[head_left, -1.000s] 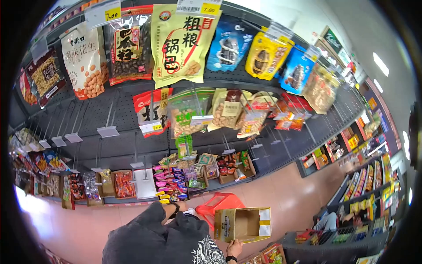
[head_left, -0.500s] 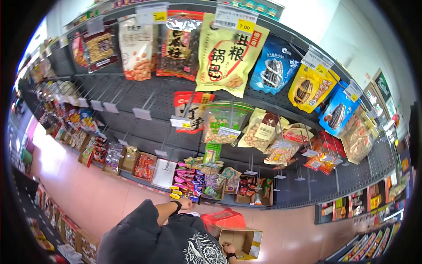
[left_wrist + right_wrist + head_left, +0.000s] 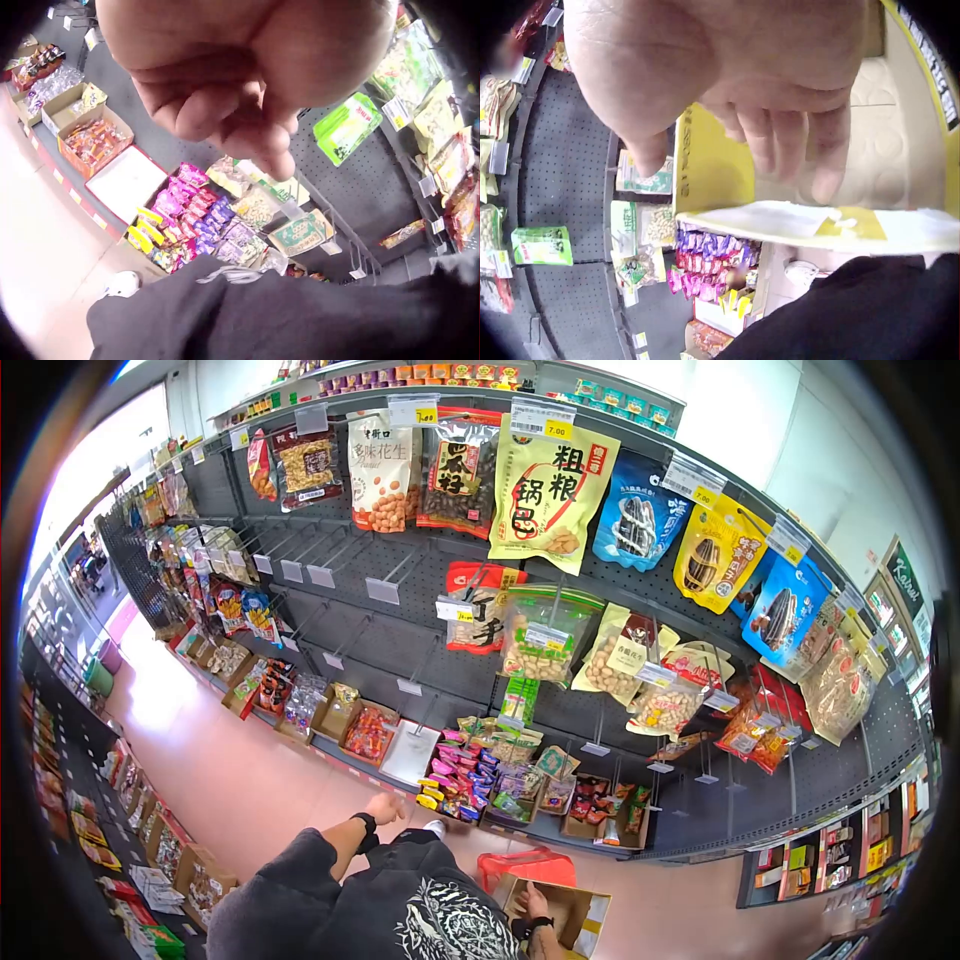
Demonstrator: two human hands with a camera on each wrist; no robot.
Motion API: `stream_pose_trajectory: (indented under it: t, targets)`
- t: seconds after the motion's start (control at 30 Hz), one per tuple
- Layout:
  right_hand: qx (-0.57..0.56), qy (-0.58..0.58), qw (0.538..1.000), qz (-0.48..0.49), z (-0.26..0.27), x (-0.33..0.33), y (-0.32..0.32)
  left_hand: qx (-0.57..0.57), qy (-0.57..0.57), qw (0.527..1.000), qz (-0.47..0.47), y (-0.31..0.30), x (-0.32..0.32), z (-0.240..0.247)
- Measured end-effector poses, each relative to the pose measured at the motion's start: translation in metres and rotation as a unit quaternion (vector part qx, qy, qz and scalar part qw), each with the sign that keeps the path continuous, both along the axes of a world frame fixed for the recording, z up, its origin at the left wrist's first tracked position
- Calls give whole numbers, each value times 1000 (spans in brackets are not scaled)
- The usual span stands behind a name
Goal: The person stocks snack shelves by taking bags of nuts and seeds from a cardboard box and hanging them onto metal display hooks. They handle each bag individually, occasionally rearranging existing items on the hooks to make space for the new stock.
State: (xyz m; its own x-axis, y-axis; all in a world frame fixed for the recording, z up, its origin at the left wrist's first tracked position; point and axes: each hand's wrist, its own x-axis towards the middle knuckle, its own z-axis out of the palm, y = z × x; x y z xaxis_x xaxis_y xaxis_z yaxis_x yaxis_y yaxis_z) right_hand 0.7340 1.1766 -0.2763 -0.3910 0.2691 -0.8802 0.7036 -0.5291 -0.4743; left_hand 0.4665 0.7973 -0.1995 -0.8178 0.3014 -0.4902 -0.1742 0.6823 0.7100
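The right hand (image 3: 533, 903) has straight fingers slightly apart at the cardboard box's (image 3: 572, 905) open mouth; the left hand (image 3: 384, 809) hangs loosely curled, wrapped candies (image 3: 466, 775) beyond its fingers.

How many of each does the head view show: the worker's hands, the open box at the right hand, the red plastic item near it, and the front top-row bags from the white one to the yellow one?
Hands, left hand and right hand: 2
Box: 1
Red item: 1
Bags, white, black, pale, blue, yellow: 5
Total: 9
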Motion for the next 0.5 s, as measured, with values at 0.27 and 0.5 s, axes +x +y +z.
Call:
stream_pose_trajectory:
  t: [0.27,0.5]
  targets:
    - [315,-28,855,411,-31,-40,-25,85,14,994,67,46,-41,104]
    - [417,-82,794,434,-16,-52,-44,264,105,954,91,50,-125,148]
